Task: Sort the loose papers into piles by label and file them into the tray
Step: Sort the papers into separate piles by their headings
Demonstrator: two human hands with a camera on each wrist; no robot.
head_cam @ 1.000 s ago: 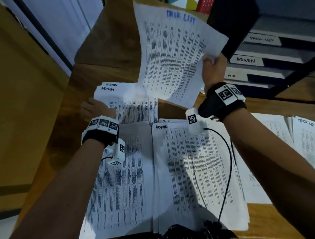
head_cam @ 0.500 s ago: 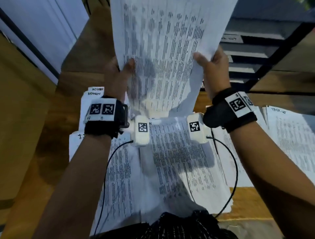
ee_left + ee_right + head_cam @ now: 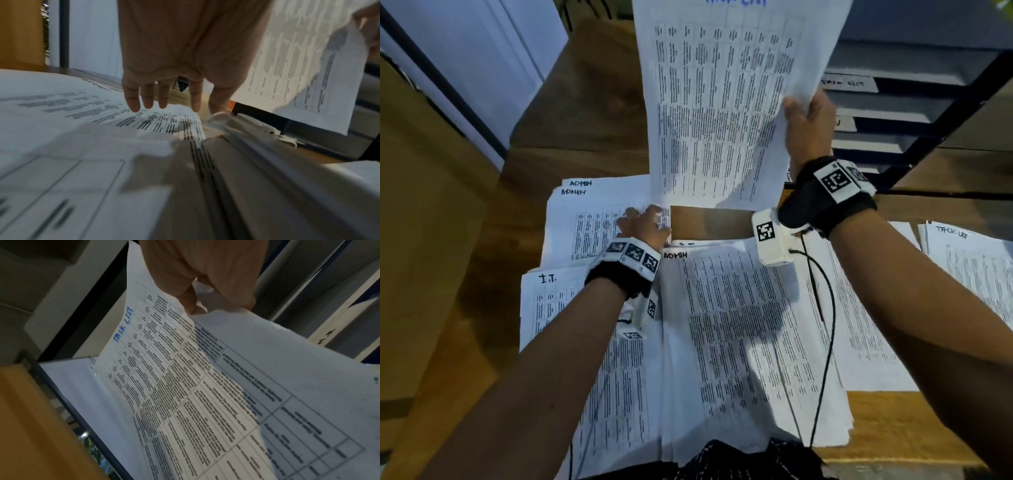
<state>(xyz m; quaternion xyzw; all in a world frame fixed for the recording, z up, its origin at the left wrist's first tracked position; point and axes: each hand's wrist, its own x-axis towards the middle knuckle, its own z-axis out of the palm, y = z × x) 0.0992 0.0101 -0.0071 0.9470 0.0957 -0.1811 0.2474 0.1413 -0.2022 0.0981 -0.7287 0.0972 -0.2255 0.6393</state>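
My right hand (image 3: 803,118) pinches the right edge of a few printed sheets headed TASK LIST (image 3: 722,99) and holds them upright above the desk; the right wrist view shows my thumb (image 3: 190,302) on that paper (image 3: 185,378). My left hand (image 3: 645,224) is low over a pile of sheets labelled ADMIN (image 3: 582,219), fingers (image 3: 148,97) straight and spread just above the paper (image 3: 92,110), holding nothing. More piles lie below: an I.T. pile (image 3: 551,308), a second ADMIN pile (image 3: 739,325) and a TASK LIST pile (image 3: 969,260). The labelled tray (image 3: 887,113) stands at the back right.
The piles cover most of the wooden desk (image 3: 585,130). A black cable (image 3: 828,325) hangs from my right wrist across the middle pile. A pale wall panel (image 3: 482,61) runs along the left, with a wooden surface (image 3: 421,240) beside the desk.
My left hand has let go of the raised TASK LIST sheets and dropped to the ADMIN pile. My right hand alone still holds the sheets up.
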